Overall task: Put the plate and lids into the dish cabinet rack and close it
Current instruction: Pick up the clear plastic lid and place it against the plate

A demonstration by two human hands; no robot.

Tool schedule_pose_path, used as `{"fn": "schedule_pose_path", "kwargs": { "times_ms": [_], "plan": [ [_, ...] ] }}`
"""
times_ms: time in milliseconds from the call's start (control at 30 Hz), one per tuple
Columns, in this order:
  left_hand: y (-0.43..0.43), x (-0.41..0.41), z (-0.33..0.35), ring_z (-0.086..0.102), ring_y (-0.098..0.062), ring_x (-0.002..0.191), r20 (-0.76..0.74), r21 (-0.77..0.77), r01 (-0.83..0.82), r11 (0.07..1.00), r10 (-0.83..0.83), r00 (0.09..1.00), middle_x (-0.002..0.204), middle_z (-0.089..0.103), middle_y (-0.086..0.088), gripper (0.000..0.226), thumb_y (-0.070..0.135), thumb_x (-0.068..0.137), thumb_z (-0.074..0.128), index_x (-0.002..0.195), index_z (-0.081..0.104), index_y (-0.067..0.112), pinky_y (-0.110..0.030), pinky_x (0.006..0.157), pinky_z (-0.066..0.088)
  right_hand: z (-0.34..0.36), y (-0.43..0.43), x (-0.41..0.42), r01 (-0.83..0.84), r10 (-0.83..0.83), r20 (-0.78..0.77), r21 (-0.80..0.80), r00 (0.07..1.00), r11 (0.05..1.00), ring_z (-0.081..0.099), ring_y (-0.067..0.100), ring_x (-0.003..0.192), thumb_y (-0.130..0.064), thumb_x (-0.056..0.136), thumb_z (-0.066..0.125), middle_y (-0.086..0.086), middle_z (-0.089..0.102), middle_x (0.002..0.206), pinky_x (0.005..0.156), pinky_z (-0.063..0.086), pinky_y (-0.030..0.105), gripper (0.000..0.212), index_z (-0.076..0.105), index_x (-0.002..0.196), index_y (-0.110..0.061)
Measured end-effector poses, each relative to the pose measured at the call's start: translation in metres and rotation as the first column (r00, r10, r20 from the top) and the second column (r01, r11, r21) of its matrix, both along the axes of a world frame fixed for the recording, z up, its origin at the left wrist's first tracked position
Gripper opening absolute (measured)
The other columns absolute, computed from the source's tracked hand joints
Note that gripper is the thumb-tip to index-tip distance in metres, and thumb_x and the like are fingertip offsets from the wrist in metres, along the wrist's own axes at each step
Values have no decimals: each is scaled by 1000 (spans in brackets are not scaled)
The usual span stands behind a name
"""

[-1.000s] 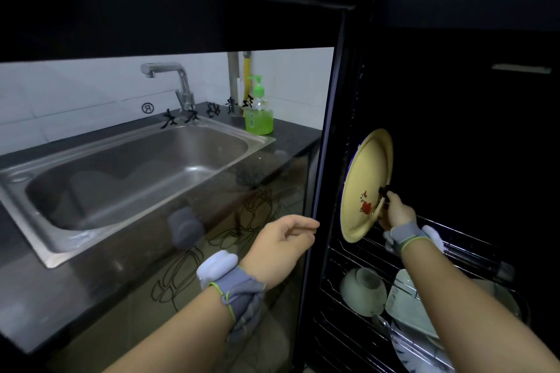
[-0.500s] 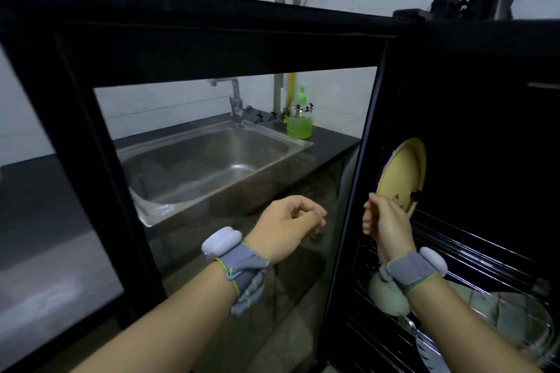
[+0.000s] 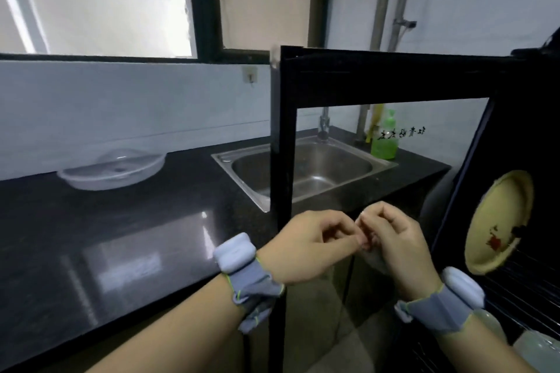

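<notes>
The black stone desk [image 3: 127, 239] runs across the left and middle of the view, with a steel sink [image 3: 306, 169] sunk into it and a tiled wall and window behind. At the right stands the dish cabinet, its glass door [image 3: 378, 142] swung open toward the desk, so that the sink, tap and green soap bottle [image 3: 384, 142] show through the pane. Inside the dark cabinet, on the wire rack [image 3: 521, 285], a yellow enamel lid [image 3: 500, 221] with a red flower stands nearly upright on its edge, already stowed. Pale dishes show faintly on the lower level at the bottom right. Far left on the desk sits a clear shallow dish [image 3: 113, 171], probably the next piece to fetch, its long side running along the desk's back edge. It lies well apart from both hands, up and to the left, and the left hand [image 3: 306, 247] is the nearer one. That hand and the right hand [image 3: 394, 245] are brought together in front of the door's lower frame, fingers curled, fingertips touching; neither seems to hold anything, though a small item pinched between them cannot be ruled out. The door's black left upright [image 3: 283, 191] stands between the hands and the dish, so a reach will likely go around it.
</notes>
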State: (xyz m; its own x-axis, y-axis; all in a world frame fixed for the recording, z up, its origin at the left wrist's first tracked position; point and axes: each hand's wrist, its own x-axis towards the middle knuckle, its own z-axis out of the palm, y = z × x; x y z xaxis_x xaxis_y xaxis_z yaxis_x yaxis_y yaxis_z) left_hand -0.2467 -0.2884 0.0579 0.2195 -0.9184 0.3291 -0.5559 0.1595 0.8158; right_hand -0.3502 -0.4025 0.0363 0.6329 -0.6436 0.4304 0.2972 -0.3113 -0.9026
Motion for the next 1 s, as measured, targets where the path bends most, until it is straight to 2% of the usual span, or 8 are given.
{"fn": "schedule_pose_path", "kwargs": {
  "times_ms": [100,200,333,500,667,800,900,1000],
  "plan": [
    [32,9,7,61,-11,75,-15,-22,1,1000,-1,1000,78,66,4,11,17,85,59,91,67,13,-31,78,53,8,30,7,-39,43,34,-105,998,994,51,1,47,-8,81,61,-5,59,52,48,42,12,26,61,57,-19],
    [65,30,9,62,-9,75,11,-38,-44,998,44,999,76,67,5,10,21,84,58,89,67,18,-28,79,52,17,68,20,-119,128,39,-182,991,976,57,3,49,-20,77,65,-1,63,57,50,46,14,15,61,63,-16],
    [97,54,9,64,-18,79,-78,-23,-114,993,112,991,83,70,-5,12,30,80,59,84,67,22,-36,82,52,18,98,42,-115,122,31,-166,992,979,61,9,50,-1,83,61,8,69,65,49,49,17,16,65,73,-13],
    [148,96,15,61,-7,74,-50,-25,-316,948,315,948,77,67,2,14,29,80,60,83,68,19,-20,68,46,15,143,88,-179,174,-45,-194,984,964,67,9,62,-9,83,62,0,70,81,59,50,12,13,67,85,-21],
    [185,137,14,62,-8,72,-65,40,-497,867,499,864,77,68,2,11,19,85,57,85,67,14,-14,60,49,-4,160,142,-194,146,-207,-238,968,952,66,17,75,-25,81,61,0,66,80,71,54,30,10,60,88,-32],
    [209,178,4,62,-9,72,87,77,-651,755,645,759,80,70,-2,9,20,81,60,84,68,17,-20,69,50,-9,169,194,-266,198,-346,-162,917,950,61,8,71,-18,84,58,-4,64,77,62,45,11,13,63,92,-28],
    [218,205,-4,60,-3,72,233,88,-728,680,697,678,79,67,8,10,23,80,60,86,67,22,-8,66,45,-13,173,235,-344,328,-426,42,843,938,59,12,64,-10,84,54,3,65,75,54,47,20,16,62,84,-24],
    [217,226,-8,62,-10,87,353,94,-777,623,709,611,97,69,3,19,26,81,58,98,65,22,-22,81,50,-20,172,266,-356,362,-472,107,803,928,56,15,61,-9,85,52,2,63,70,48,43,22,14,62,86,-18]
  ]
}}
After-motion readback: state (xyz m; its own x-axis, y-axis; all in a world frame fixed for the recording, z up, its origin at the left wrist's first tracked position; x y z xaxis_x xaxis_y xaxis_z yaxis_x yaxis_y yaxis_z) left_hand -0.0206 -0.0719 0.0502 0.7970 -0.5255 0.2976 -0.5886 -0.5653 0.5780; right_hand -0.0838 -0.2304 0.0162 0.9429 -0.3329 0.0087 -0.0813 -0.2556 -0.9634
